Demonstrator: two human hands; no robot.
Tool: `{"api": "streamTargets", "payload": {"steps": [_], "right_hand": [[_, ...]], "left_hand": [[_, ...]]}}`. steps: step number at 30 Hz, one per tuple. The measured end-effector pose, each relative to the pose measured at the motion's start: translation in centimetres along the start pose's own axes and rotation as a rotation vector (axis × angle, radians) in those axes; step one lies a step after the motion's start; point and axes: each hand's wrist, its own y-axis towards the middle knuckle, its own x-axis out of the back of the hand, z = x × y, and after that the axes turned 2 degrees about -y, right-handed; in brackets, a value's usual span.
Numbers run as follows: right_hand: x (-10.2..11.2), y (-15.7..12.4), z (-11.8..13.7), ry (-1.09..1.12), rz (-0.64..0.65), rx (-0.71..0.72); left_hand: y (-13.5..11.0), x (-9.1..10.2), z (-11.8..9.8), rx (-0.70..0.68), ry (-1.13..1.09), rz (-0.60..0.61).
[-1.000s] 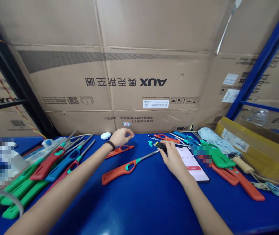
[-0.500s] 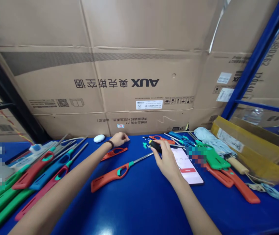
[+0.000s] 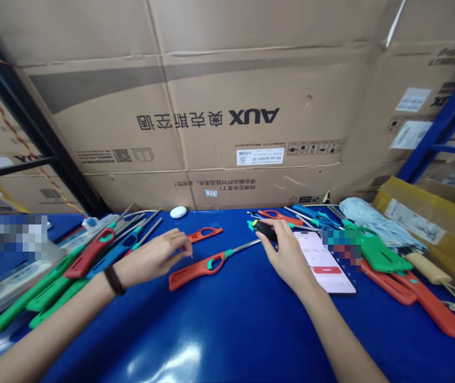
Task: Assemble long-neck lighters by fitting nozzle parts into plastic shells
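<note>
My left hand (image 3: 156,257) hovers low over the blue table (image 3: 227,330) with thumb and fingertips pinched on something tiny that I cannot make out. Just right of it lies an orange long-nosed lighter (image 3: 203,265) with a teal trigger. A loose orange lighter shell (image 3: 204,233) lies a little farther back. My right hand (image 3: 288,254) is closed on a black-handled tool (image 3: 265,230), beside a phone (image 3: 323,262) showing a timer.
Several green, red and blue lighters (image 3: 76,266) are piled at the left. More orange and green lighter parts (image 3: 387,266) lie right of the phone. A white oval object (image 3: 178,211) sits by the cardboard boxes (image 3: 227,117). A yellowish box (image 3: 427,223) stands at the right.
My left hand has drawn back from the far edge near the cardboard toward me, fingers now pinched beside the orange lighter. My right hand has stayed on the black-handled tool.
</note>
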Motion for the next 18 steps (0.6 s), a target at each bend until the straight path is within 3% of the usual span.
{"api": "streamTargets", "payload": {"steps": [4, 8, 18], "right_hand": [[0.0, -0.2, 0.4, 0.005, 0.028, -0.001], [-0.1, -0.2, 0.4, 0.0, 0.051, 0.008], [-0.3, -0.3, 0.1, -0.012, 0.06, 0.005]], "left_hand": [[-3.6, -0.7, 0.1, 0.004, 0.091, 0.0], [-5.6, -0.6, -0.2, -0.035, 0.161, -0.009], [-5.6, -1.7, -0.6, -0.042, 0.178, 0.0]]}}
